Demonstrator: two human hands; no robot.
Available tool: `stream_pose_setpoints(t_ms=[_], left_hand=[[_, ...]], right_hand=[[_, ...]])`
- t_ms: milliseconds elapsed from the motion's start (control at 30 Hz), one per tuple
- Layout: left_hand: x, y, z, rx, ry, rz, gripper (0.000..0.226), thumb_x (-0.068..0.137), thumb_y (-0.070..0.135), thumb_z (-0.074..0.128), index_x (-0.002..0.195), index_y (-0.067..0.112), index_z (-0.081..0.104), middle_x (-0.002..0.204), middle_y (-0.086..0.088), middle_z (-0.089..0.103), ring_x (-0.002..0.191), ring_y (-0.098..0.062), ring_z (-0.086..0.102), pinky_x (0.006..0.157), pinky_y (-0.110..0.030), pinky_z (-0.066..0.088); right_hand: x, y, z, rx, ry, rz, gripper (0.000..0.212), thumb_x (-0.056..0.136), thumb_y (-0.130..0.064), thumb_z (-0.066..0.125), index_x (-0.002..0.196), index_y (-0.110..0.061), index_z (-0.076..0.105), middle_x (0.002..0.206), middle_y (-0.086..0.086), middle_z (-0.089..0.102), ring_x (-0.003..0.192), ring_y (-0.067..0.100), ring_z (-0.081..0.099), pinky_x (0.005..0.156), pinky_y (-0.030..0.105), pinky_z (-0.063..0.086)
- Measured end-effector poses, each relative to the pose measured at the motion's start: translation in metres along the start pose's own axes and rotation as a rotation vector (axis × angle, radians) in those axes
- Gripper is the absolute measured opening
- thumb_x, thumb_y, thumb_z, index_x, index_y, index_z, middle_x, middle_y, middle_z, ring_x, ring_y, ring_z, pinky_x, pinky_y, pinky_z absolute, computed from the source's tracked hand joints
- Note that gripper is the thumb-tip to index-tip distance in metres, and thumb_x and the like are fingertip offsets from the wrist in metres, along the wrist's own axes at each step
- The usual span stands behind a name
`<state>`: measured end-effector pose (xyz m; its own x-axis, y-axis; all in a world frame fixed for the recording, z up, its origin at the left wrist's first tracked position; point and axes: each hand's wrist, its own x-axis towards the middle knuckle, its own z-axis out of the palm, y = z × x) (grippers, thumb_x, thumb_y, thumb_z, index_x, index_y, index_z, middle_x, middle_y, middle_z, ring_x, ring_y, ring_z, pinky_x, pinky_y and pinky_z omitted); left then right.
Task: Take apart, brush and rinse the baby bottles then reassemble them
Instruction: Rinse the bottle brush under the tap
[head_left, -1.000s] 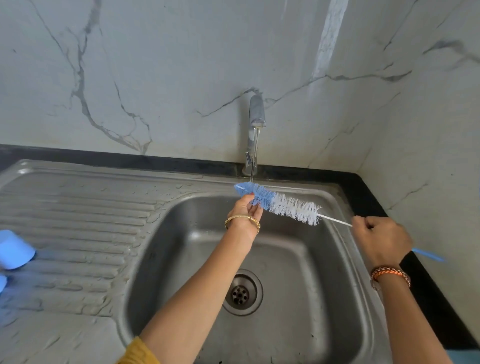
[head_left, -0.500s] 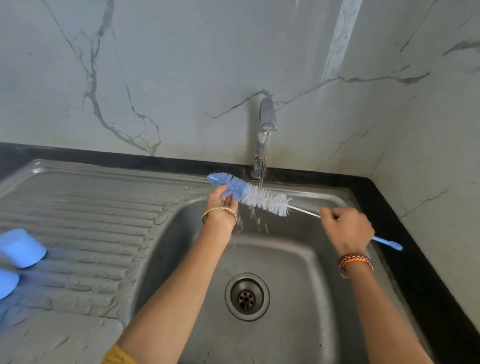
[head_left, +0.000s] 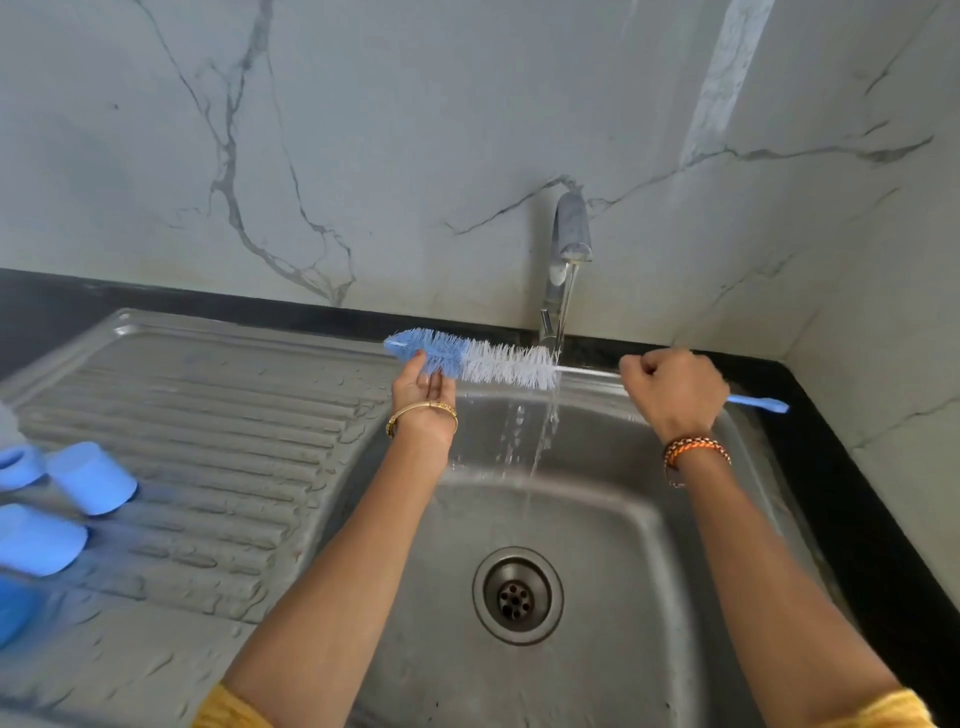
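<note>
Far left, on the ribbed steel drainboard: blue bottle caps, lying on their sides, blurred at the frame edge. Black counter strip runs behind; grey-veined marble wall above, meeting a second marble wall at the right corner.

Centre: steel sink basin, drain at the bottom. Tap running; the stream falls past the white end of the bristles.

Bottle brush held over the basin's back edge, long axis near horizontal, blue tip pointing left, blue handle end pointing right and slightly down.

Left hand, palm up, fingers curled round the blue bristles. Right hand clenched around the wire shaft, with the handle protruding beyond it.
</note>
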<state>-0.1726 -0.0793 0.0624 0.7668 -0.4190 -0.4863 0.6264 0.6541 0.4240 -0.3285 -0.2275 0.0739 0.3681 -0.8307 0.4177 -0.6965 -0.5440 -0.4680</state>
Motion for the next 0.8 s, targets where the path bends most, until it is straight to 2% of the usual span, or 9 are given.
stream_pose_setpoints(t_ms=[67,200,300,400,467,567,633,700,800], left_hand=[[-0.002,-0.004,0.004,0.010,-0.023,-0.012,0.005,0.089,0.007,0.058,0.084,0.007,0.056,0.082,0.000,0.054,0.078,-0.010,0.053,0.078,-0.026,0.051],[-0.006,-0.018,0.013,0.024,-0.051,-0.058,0.001,0.089,0.007,0.059,0.089,0.007,0.059,0.081,-0.001,0.055,0.094,-0.014,0.053,0.088,-0.027,0.047],[-0.007,-0.027,0.017,0.043,-0.070,-0.082,0.012,0.089,0.008,0.059,0.078,0.009,0.057,0.079,0.000,0.056,0.078,-0.010,0.054,0.091,-0.025,0.046],[-0.004,-0.031,0.022,0.044,-0.079,-0.084,0.013,0.089,0.007,0.059,0.077,0.009,0.056,0.080,-0.001,0.056,0.076,-0.010,0.054,0.092,-0.024,0.045],[0.000,-0.030,0.024,0.064,-0.058,-0.073,0.009,0.089,0.008,0.060,0.080,0.009,0.057,0.082,-0.001,0.057,0.087,-0.013,0.057,0.093,-0.025,0.046],[0.010,-0.027,0.020,0.070,-0.008,-0.039,0.002,0.090,0.008,0.058,0.090,0.008,0.060,0.095,-0.001,0.059,0.114,-0.018,0.055,0.086,-0.025,0.047],[0.018,-0.024,0.014,0.094,0.033,-0.014,0.007,0.090,0.008,0.057,0.083,0.010,0.057,0.101,-0.004,0.060,0.109,-0.017,0.058,0.082,-0.025,0.050],[0.024,-0.022,0.006,0.125,0.073,-0.003,0.011,0.089,0.007,0.057,0.080,0.011,0.055,0.102,-0.004,0.060,0.097,-0.016,0.059,0.081,-0.025,0.050],[0.031,-0.023,-0.005,0.149,0.142,0.007,0.011,0.087,0.005,0.058,0.077,0.009,0.054,0.081,-0.001,0.057,0.075,-0.013,0.058,0.067,-0.019,0.051]], right_hand=[[0.003,0.005,-0.005,-0.012,0.017,-0.002,0.038,0.081,-0.027,0.049,0.048,-0.010,0.046,0.043,0.003,0.035,0.051,0.026,0.035,0.051,0.026,0.021],[0.002,0.023,-0.011,-0.015,0.036,0.050,0.041,0.082,-0.021,0.053,0.043,-0.012,0.044,0.041,0.001,0.034,0.048,0.024,0.038,0.056,0.028,0.028],[-0.001,0.035,-0.011,-0.011,0.045,0.094,0.038,0.083,-0.021,0.053,0.046,-0.010,0.050,0.041,0.001,0.035,0.045,0.019,0.035,0.048,0.024,0.022],[-0.003,0.040,-0.009,-0.008,0.061,0.091,0.042,0.085,-0.022,0.053,0.044,-0.014,0.045,0.042,0.001,0.037,0.048,0.021,0.040,0.048,0.023,0.022],[-0.001,0.041,-0.007,-0.005,0.046,0.051,0.043,0.087,-0.025,0.052,0.045,-0.014,0.047,0.044,0.003,0.041,0.052,0.026,0.046,0.052,0.027,0.027],[0.003,0.041,-0.003,-0.011,-0.111,-0.063,0.047,0.091,-0.036,0.050,0.051,-0.013,0.052,0.053,0.006,0.052,0.061,0.027,0.051,0.057,0.028,0.029],[0.003,0.041,0.001,-0.012,-0.246,-0.134,0.043,0.090,-0.038,0.053,0.052,-0.017,0.052,0.057,0.003,0.054,0.065,0.023,0.051,0.056,0.028,0.028],[0.002,0.045,0.005,-0.020,-0.335,-0.175,0.027,0.088,-0.034,0.057,0.065,-0.020,0.063,0.067,0.001,0.059,0.070,0.020,0.053,0.058,0.026,0.030],[-0.002,0.055,0.013,0.021,-0.422,-0.219,0.014,0.088,-0.026,0.059,0.087,-0.018,0.071,0.085,0.002,0.068,0.081,0.021,0.058,0.065,0.024,0.035]])
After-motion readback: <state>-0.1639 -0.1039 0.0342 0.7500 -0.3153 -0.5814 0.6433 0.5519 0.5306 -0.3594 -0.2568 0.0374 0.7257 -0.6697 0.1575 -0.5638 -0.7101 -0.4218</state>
